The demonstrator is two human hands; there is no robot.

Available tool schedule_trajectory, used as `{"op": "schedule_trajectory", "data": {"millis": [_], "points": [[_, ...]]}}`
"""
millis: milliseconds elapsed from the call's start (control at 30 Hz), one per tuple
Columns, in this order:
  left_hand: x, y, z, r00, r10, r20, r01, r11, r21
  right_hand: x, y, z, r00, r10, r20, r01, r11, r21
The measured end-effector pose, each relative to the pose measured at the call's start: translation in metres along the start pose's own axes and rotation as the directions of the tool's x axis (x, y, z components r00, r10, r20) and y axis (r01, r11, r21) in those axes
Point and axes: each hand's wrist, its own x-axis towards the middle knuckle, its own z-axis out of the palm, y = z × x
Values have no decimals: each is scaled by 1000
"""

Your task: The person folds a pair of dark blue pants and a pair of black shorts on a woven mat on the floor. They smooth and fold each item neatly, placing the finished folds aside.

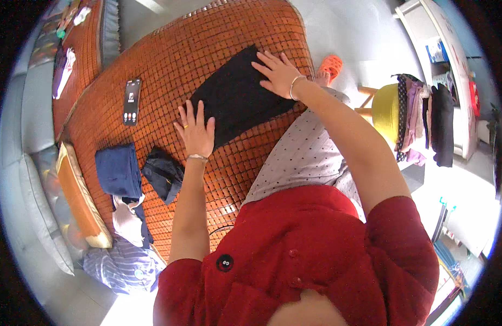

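A black folded cloth (234, 92), seemingly a garment, lies flat on the brown tiled mat (169, 70) in front of me. My left hand (197, 130) rests on its left end with the fingers spread; a ring and a bracelet show on it. At the far right end, my right hand (278, 75) lies flat on the cloth, fingers apart, a bangle at the wrist. Neither hand grips anything. What kind of garment the cloth is I cannot tell.
Left of the cloth lies a phone (132, 102). Nearer are folded navy clothes (118, 169), a crumpled black garment (164, 175) and a striped blue garment (123, 266). A cushion (82, 195) leans by the sofa. At right, folded clothes (414, 114) are stacked by a yellow item (385, 111).
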Motion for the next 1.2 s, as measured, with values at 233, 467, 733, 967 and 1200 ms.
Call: {"op": "schedule_trajectory", "data": {"millis": [233,467,733,967,1200], "points": [[-3,-9,-6,999,-5,-34,1,992,-125,-7,44,-24,969,227,-101,-132,814,565],[-27,-24,-9,894,-374,-246,261,881,-394,-77,42,-27,865,405,296,-492,803,338],[-35,-2,-22,875,-379,-301,289,908,-302,-89,12,-23,893,450,22,-432,843,321],[-66,34,-46,953,280,-114,-289,954,-75,-95,5,-27,994,-86,-63,101,949,298],[-61,22,-27,963,242,-118,-258,955,-149,-77,-9,-27,990,-69,124,68,998,18]]}}
